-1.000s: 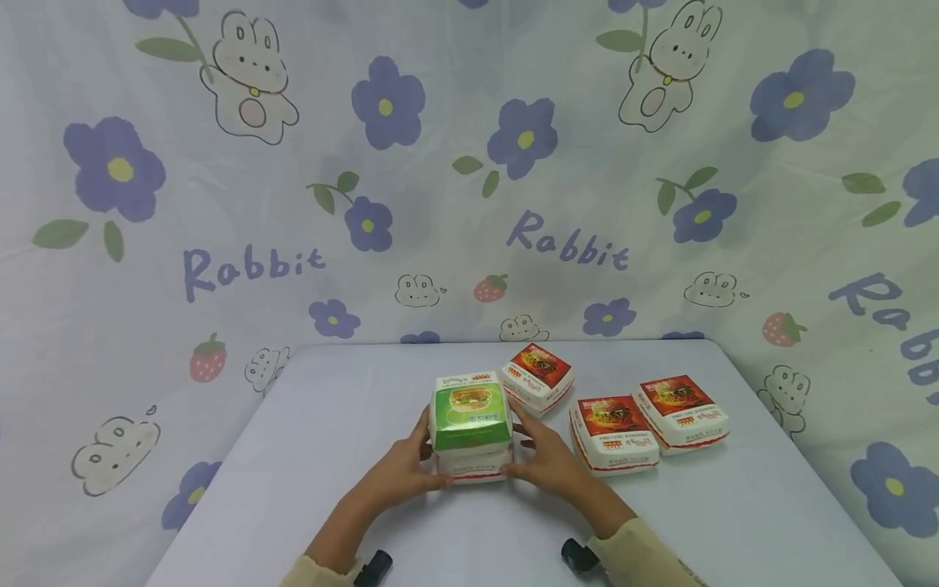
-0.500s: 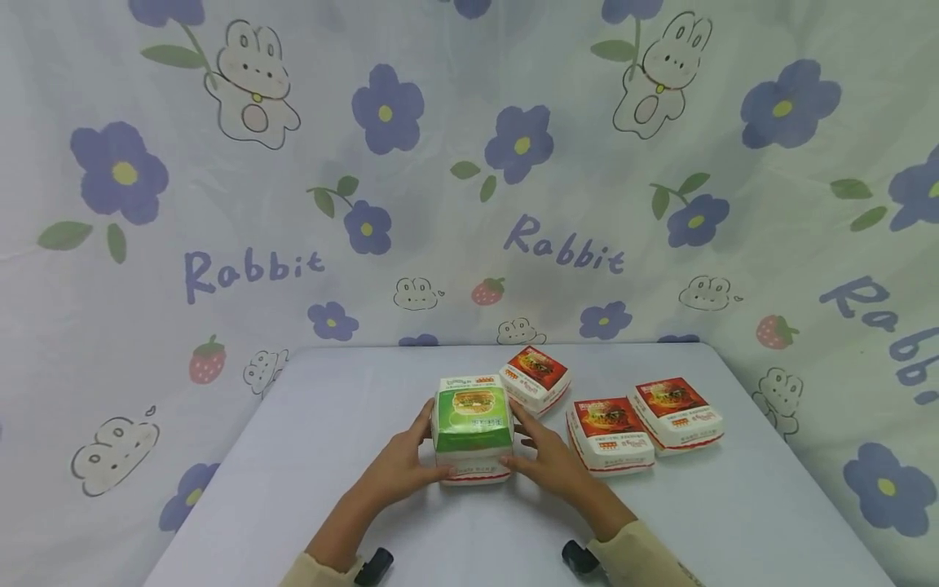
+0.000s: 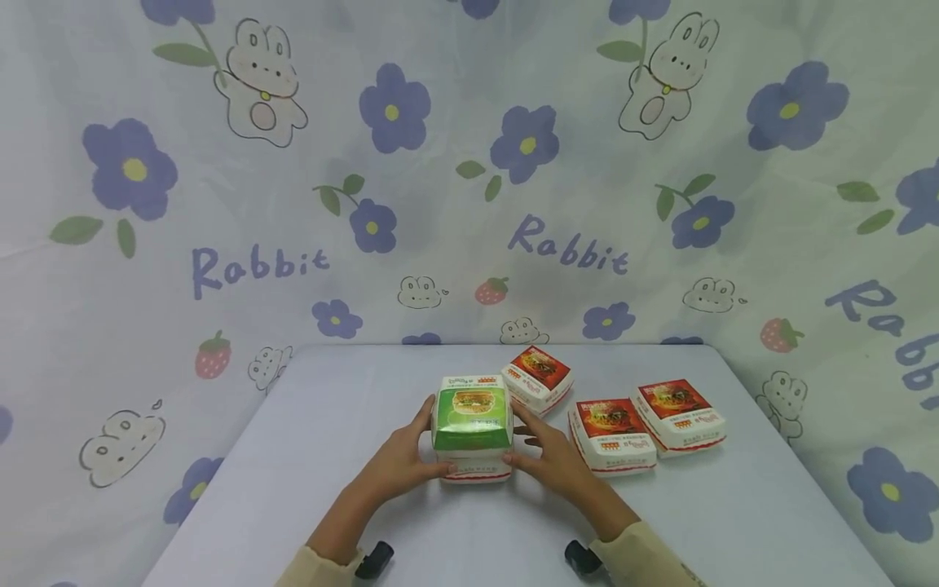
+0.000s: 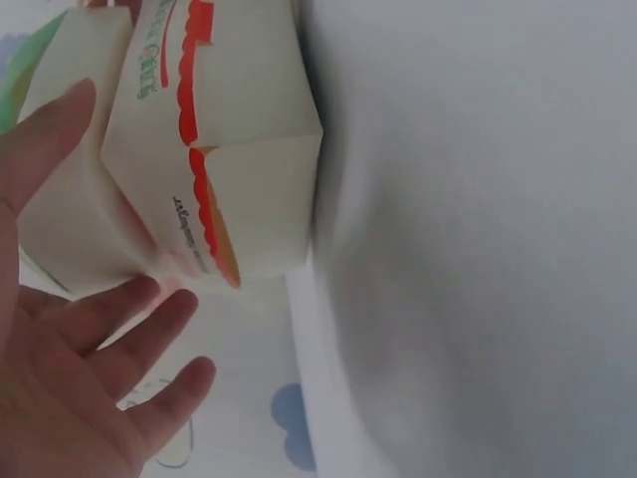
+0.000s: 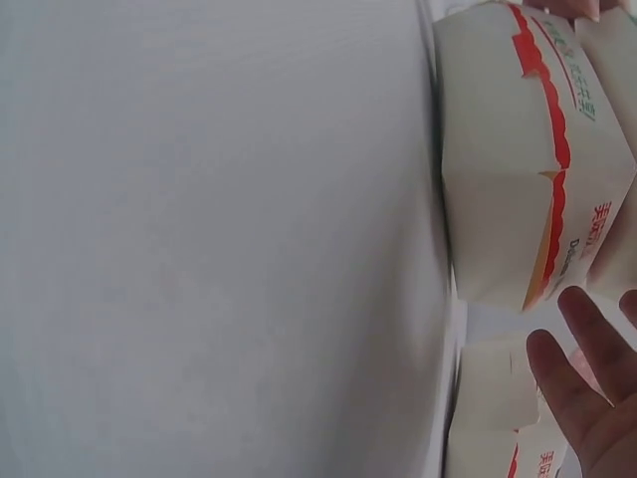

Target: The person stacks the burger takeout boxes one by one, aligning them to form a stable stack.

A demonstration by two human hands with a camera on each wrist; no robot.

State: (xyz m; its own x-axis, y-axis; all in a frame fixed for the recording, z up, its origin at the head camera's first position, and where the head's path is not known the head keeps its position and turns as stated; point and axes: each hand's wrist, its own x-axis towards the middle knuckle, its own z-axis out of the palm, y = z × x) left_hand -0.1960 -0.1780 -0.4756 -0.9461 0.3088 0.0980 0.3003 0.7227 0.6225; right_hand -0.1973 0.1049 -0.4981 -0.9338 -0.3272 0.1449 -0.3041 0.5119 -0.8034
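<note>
Clasped between my left grip [image 3: 398, 465] and right grip [image 3: 548, 461]: green-and-white cardboard box [image 3: 472, 420].
Uneven squeezing could shift it off the red-trimmed white cardboard box [image 3: 474, 471] beneath.

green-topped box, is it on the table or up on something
Up on something: the green-topped box is stacked on a red-trimmed white box, which shows directly beneath it in the head view.

Upper box [image 3: 472, 416] on lower box [image 3: 478, 471] on table [image 3: 333, 424], between left hand [image 3: 403, 461] and right hand [image 3: 546, 454]. Rear box [image 3: 539, 379] behind right; near box [image 3: 612, 436], far box [image 3: 680, 416] side by side farther right. Curtain [image 3: 440, 187] behind table.
</note>
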